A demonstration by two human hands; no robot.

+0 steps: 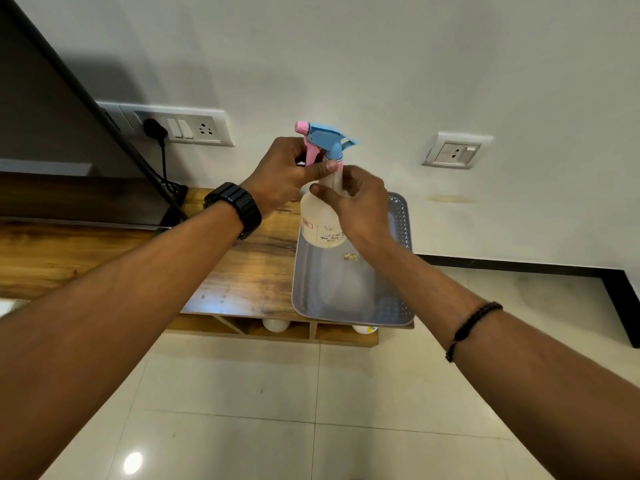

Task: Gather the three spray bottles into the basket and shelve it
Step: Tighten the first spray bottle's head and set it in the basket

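A translucent white spray bottle (317,220) with a blue and pink trigger head is held upright over the far end of a grey perforated basket (403,237). The basket rests on the right end of a wooden TV unit (242,271). My left hand (284,174) grips the bottle's neck and pink trigger from the left. My right hand (360,206) holds the neck and shoulder from the right. Whether the bottle's base touches the basket floor is hidden. Two white rounded tops (275,325) (363,329) peek out of the open shelf below.
A television (69,150) stands on the unit at the left, its cable plugged into a wall switch panel (180,128). Another wall socket (455,152) sits at the right. Pale tiled floor (311,410) spreads in front, with a black skirting along the right wall.
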